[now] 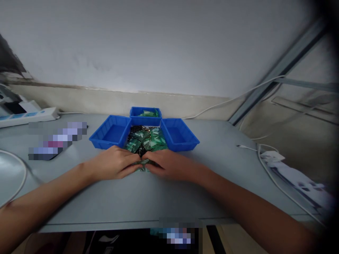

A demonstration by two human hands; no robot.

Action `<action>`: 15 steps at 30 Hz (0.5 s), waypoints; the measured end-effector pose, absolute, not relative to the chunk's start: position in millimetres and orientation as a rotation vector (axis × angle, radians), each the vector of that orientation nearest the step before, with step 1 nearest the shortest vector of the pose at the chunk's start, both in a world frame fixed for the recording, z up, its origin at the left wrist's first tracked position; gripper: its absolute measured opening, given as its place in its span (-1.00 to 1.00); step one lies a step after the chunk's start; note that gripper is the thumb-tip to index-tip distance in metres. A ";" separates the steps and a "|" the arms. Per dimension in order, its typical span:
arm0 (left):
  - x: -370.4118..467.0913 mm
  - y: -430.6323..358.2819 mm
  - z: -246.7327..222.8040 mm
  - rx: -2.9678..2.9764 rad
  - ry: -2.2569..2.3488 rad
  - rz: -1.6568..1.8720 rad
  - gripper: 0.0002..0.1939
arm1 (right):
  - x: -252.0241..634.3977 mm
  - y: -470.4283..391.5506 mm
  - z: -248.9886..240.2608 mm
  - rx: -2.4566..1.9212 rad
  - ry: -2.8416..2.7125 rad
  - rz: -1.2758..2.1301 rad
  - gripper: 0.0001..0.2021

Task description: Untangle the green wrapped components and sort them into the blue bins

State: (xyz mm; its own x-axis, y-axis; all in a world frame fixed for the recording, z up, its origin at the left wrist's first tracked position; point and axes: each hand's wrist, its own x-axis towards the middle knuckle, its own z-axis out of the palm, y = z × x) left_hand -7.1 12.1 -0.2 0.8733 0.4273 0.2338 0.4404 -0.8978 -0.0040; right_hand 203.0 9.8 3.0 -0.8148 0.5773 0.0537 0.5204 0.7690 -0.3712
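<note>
- Broadly, a pale wall fills the upper view, its lower band more yellowish.
- Grey tabletop runs across below it, carrying trays, cables and the pile.
- Metal strut slants up at the right, behind the tabletop.
- White power strip lies at the far left, near the wall; a blurred-out item rests just in front of it.
- Left tray and right tray, both blue plastic, flank the pile, angled outward.
- Rear tray, also blue, sits behind the pile; green pieces inside.
- Pile of green, clear-looking bits mixed with dark ones, between the side trays and in front of the rear one.
- Left hand: thumb and fingers drawn together, tips at the left side of a small greenish piece. Right hand mirrors it, pinching at the right side, fingertips close to the left's.
- Greenish piece itself: at the pile's near edge, low over or on the tabletop, cannot tell which; partly hidden by fingers.
</note>
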 end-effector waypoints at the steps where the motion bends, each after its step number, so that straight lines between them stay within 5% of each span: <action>1: -7.1 12.0 0.0 -2.983 -0.697 -0.351 -0.72 | 202.9 9.7 3.9 -0.873 -2.800 0.512 -0.84; 15: -7.0 13.2 -1.7 -2.960 -0.704 -0.351 -0.71 | 204.3 8.5 6.2 -0.890 -2.838 0.355 -0.80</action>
